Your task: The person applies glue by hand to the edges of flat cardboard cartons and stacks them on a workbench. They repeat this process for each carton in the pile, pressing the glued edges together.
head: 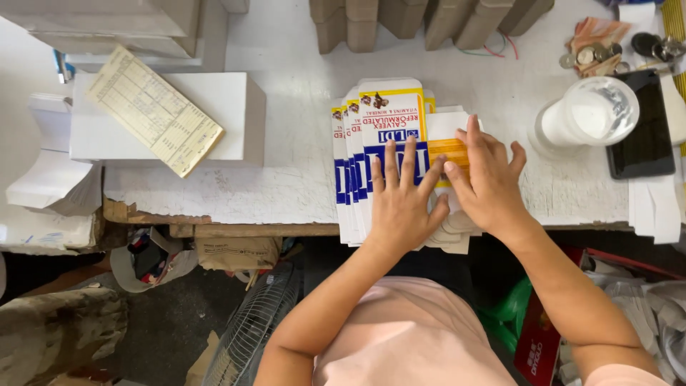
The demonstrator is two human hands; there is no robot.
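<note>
Both bare forearms are stretched forward and angled inward. The left hand [401, 204] is laid flat, palm down, fingers spread. The right hand [489, 179] is set just beside it, fingers extended, thumbs nearly touching.

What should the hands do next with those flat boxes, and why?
Probably lift the top flat carton off the fanned stack. Both hands already lie flat on it: the left hand presses its blue part and the right hand covers its orange edge. The other cartons peek out beneath at the left, and the pile hangs over the edge of the white table, so one sheet seems ready to come away.
</note>
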